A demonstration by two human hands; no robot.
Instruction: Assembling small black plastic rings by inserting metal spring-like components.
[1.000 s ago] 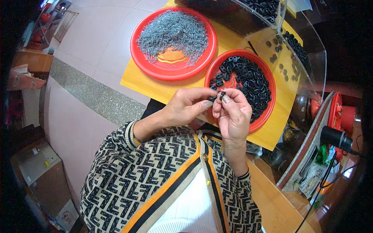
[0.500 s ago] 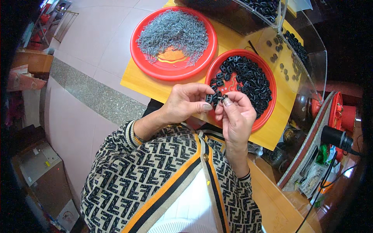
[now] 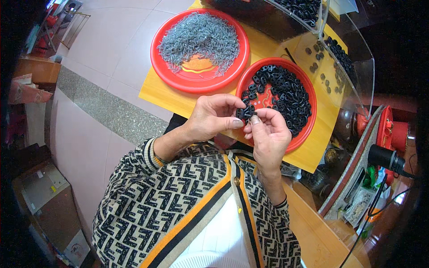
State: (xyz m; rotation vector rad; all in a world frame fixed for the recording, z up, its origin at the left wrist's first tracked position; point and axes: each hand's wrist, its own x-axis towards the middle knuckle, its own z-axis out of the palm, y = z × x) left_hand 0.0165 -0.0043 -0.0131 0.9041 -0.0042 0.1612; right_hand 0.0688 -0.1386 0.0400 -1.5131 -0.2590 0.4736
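Observation:
Between my two hands is a small black plastic part (image 3: 240, 113) with oval holes, pinched by the thumb and forefinger of my left hand (image 3: 212, 114). My right hand (image 3: 269, 134) is closed in a pinch against it, with a small dark piece at its fingertips whose kind I cannot make out. Just beyond my fingers lies a red round tray (image 3: 314, 107) with many loose black oval-holed parts (image 3: 290, 96) in it. Further left stands another red tray (image 3: 157, 67), heaped with small grey screw-like pieces (image 3: 201, 38).
Both trays rest on a yellow board (image 3: 152, 88). A clear plastic partition (image 3: 357, 58) bends round the far right, with dark parts (image 3: 342, 58) behind it. At right are a black cylindrical device (image 3: 386, 158) with a cable and a red container (image 3: 399, 136). Cardboard boxes (image 3: 44, 192) stand at lower left.
My right hand has moved slightly left, its fingertips closer to the black part in my left hand. The left hand stays nearly where it was.

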